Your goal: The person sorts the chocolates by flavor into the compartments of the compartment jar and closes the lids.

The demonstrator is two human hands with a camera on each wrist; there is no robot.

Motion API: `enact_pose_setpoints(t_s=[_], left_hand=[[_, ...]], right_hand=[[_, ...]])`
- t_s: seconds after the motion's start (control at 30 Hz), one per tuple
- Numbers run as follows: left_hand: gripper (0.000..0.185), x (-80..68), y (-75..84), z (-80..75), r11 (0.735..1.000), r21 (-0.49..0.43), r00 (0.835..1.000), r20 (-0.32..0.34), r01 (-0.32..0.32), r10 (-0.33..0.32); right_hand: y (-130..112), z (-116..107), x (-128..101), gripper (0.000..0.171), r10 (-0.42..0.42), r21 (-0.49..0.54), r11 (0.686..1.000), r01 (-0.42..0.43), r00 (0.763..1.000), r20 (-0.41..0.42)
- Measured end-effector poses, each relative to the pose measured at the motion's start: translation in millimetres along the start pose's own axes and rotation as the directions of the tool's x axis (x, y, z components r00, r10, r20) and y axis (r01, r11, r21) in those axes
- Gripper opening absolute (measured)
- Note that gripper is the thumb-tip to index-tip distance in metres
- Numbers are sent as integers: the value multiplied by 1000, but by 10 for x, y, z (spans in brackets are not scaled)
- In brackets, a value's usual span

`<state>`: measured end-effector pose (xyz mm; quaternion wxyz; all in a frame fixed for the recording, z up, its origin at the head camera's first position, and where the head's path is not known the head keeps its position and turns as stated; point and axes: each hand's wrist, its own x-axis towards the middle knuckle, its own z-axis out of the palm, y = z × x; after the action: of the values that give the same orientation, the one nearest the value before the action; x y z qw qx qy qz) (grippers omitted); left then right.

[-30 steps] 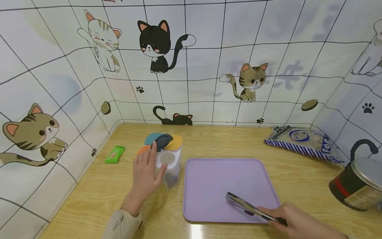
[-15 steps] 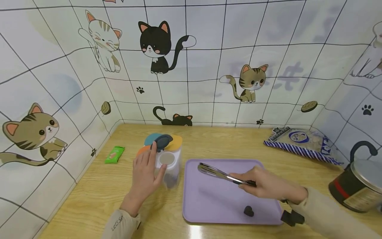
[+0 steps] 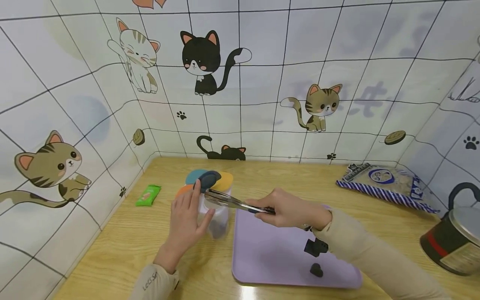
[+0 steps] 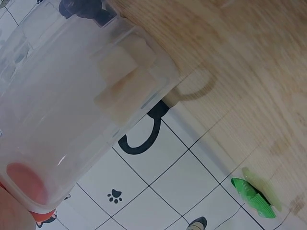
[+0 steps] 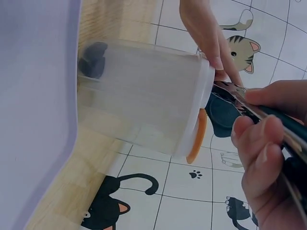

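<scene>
A clear compartment container (image 3: 218, 223) with coloured flap lids stands left of the purple tray (image 3: 262, 254). My left hand (image 3: 187, 223) rests across its top with fingers fairly straight, the index touching the raised dark blue flap (image 3: 209, 180). My right hand (image 3: 286, 208) grips metal tongs (image 3: 232, 201), their tips at the round opening under that flap. Whether the tips hold anything is unclear. Dark pieces (image 5: 93, 60) lie at the container's bottom in the right wrist view; pale blocks (image 4: 127, 79) fill another compartment in the left wrist view. A dark heart-shaped piece (image 3: 316, 270) lies on the tray.
A small green packet (image 3: 148, 195) lies left of the container. At the back right is a blue-and-white striped bag (image 3: 386, 183). A dark canister (image 3: 455, 241) with a grey lid stands at the right. Cat-printed walls enclose the wooden table (image 3: 116, 250).
My right hand has carried the tongs up and left, from low over the tray to the container's opening. The heart-shaped piece stays on the tray. My left hand keeps its place.
</scene>
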<state>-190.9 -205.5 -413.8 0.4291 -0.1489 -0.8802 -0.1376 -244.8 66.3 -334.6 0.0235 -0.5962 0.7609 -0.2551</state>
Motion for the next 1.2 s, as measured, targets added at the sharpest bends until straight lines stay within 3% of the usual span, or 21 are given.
enact_pose_setpoints(t_s=[0.4, 0.63, 0.73, 0.93, 1.07, 1.2], left_hand=[[72, -2, 8, 20, 1000, 3, 1000, -13, -5, 5], [72, -10, 7, 21, 1000, -1, 1000, -13, -6, 6], [72, 3, 18, 31, 1000, -9, 1000, -11, -5, 5], [73, 27, 45, 101, 999, -29, 1000, -11, -12, 12], [72, 4, 32, 105, 999, -25, 999, -32, -22, 21], [72, 0, 0, 56, 999, -15, 998, -47, -33, 32]], right_hand=[[-36, 13, -18, 45, 92, -7, 996, -92, 996, -11], [22, -32, -248, 45, 88, -38, 995, -91, 993, -79], [9, -108, -498, 46, 158, -25, 987, -160, 985, -66], [6, -119, -1268, 46, 317, -14, 948, -318, 946, -63], [16, -7, -1799, 46, 356, -34, 933, -359, 932, -70], [-2, 101, -2191, 47, 332, -4, 943, -333, 942, -50]])
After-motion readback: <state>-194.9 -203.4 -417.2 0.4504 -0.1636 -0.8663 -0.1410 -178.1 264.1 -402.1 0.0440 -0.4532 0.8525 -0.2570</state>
